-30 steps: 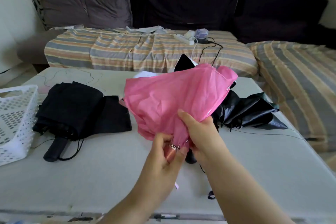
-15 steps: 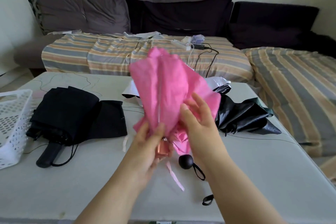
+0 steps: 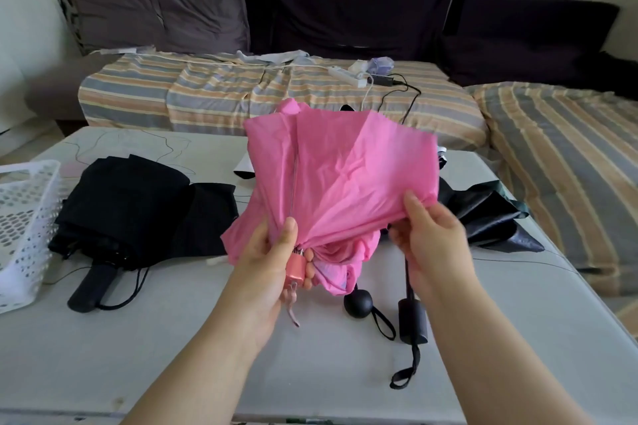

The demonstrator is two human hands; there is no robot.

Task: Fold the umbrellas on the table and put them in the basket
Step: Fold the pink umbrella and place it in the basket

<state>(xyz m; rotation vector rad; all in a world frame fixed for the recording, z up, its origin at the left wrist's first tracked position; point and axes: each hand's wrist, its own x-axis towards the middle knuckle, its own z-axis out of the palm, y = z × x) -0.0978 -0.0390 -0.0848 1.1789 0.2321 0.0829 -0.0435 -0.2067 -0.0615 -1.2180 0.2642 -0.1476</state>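
Your left fingers (image 3: 289, 229) grip the crumpled pink fabric umbrella (image 3: 341, 179) at its handle above the worktop (image 3: 172, 338) while your right fingers (image 3: 412, 207) pinch one panel; pull unevenly and its pleats could bunch.

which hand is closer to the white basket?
Left. The left hand grips the pink umbrella near mid-table, on the side toward the white basket at the table's left edge. The right hand pinches the fabric farther right.
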